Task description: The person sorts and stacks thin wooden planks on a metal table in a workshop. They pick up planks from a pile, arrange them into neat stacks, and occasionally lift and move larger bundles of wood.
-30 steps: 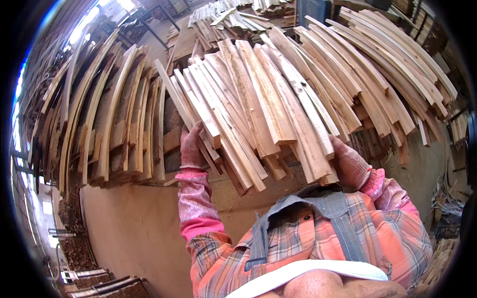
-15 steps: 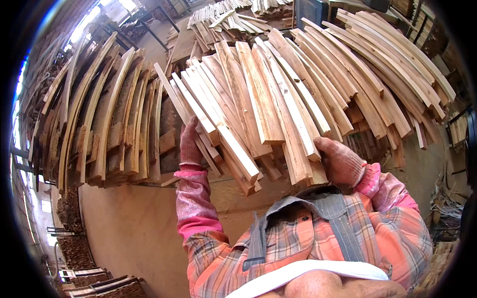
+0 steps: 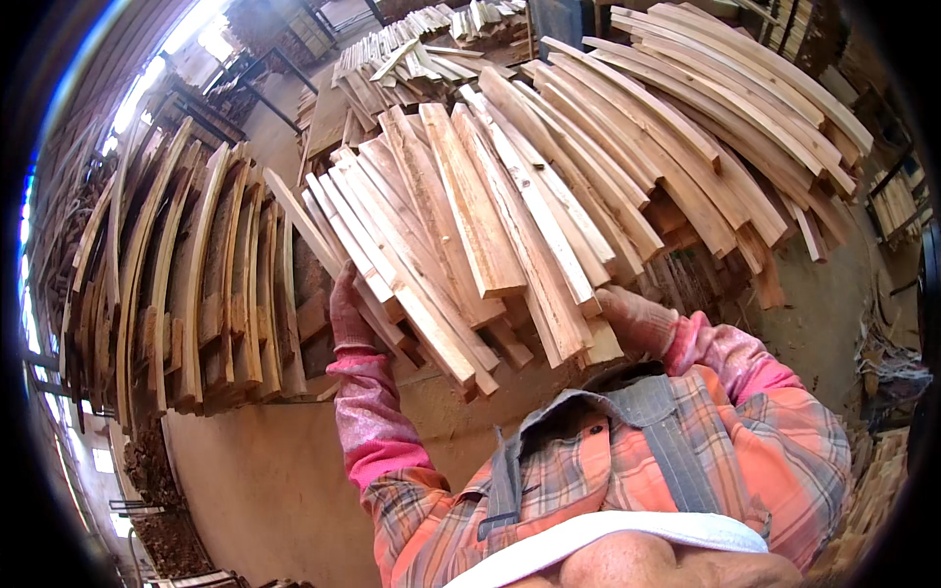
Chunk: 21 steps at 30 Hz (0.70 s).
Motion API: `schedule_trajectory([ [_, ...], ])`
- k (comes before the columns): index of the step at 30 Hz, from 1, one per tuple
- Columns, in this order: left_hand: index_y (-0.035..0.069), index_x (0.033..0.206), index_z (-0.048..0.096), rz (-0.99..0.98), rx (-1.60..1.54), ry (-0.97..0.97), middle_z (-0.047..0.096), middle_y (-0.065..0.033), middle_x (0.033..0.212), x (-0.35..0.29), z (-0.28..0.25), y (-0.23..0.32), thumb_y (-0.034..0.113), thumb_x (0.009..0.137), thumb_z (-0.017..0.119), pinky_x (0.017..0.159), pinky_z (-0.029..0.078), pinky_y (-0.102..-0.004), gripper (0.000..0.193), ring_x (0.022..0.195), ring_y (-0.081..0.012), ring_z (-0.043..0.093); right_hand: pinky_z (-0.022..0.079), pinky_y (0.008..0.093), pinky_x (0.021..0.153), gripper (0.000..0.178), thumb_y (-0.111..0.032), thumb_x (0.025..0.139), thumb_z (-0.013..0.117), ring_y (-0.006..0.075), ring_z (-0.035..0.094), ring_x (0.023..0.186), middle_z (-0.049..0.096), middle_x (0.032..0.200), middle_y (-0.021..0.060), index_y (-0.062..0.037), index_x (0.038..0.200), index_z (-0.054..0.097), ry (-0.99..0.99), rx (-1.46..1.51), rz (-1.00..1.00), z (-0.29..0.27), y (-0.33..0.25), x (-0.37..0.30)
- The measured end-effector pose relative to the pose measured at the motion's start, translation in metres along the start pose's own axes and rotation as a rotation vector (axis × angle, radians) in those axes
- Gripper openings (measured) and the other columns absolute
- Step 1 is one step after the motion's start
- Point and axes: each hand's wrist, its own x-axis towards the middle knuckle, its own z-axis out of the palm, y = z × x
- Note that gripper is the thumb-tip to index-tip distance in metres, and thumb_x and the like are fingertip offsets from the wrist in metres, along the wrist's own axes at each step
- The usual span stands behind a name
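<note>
Many pale wooden strips (image 3: 470,206) lay loosely piled between the left hand (image 3: 348,312) and the right hand (image 3: 635,319).
Both hands touched the pile's sides toward its near ends; with fingers partly hidden, I couldn't tell how closed either grip was. Gathering seemed the step, the next move calling for even inward pressure.

I count one left hand (image 3: 349,314), one right hand (image 3: 637,321), two pink sleeves (image 3: 375,416), one white cloth (image 3: 627,527), and wooden strips (image 3: 472,216), surely more than twenty.
</note>
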Motion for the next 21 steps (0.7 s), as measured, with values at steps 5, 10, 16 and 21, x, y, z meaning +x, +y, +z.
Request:
schedule_trajectory([
  [5, -0.001, 0.138, 0.059, 0.010, -0.013, 0.004, 0.068, -0.0116, 0.126, -0.028, 0.025, -0.011, 0.037, 0.100, 0.067, 0.098, 0.055, -0.0359, 0.055, 0.110, -0.0237, 0.069, 0.055, 0.0384, 0.092, 0.038, -0.004, 0.091, 0.063, 0.0236, 0.068, 0.108, 0.069, 0.120, 0.0159, -0.0034, 0.128, 0.060, -0.116, -0.376, 0.029, -0.023, 0.004, -0.002],
  [10, -0.001, 0.141, 0.056, -0.079, -0.144, -0.087, 0.067, -0.0152, 0.130, -0.040, 0.055, 0.004, 0.041, 0.100, 0.064, 0.099, 0.058, -0.0394, 0.059, 0.113, -0.0291, 0.070, 0.055, 0.0391, 0.098, 0.042, -0.023, 0.098, 0.063, 0.0252, 0.067, 0.114, 0.069, 0.125, 0.0132, -0.0041, 0.135, 0.058, -0.188, -0.574, -0.088, -0.091, 0.064, 0.009],
  [16, -0.001, 0.140, 0.057, -0.024, -0.079, -0.050, 0.068, -0.0169, 0.129, -0.031, 0.034, -0.006, 0.040, 0.100, 0.063, 0.098, 0.058, -0.0414, 0.058, 0.111, -0.0312, 0.071, 0.053, 0.0374, 0.094, 0.028, -0.005, 0.092, 0.067, 0.0219, 0.065, 0.113, 0.069, 0.115, 0.0129, -0.0005, 0.120, 0.065, -0.382, -1.197, -0.452, -0.123, 0.099, 0.037],
  [21, -0.002, 0.137, 0.059, -0.023, -0.061, -0.025, 0.069, -0.0172, 0.126, -0.028, 0.029, -0.007, 0.038, 0.102, 0.059, 0.097, 0.059, -0.0401, 0.053, 0.109, -0.0296, 0.071, 0.054, 0.0367, 0.093, 0.031, -0.007, 0.091, 0.069, 0.0210, 0.065, 0.112, 0.068, 0.114, 0.0117, -0.0005, 0.121, 0.064, -0.181, -0.175, -0.036, -0.046, 0.059, 0.041],
])
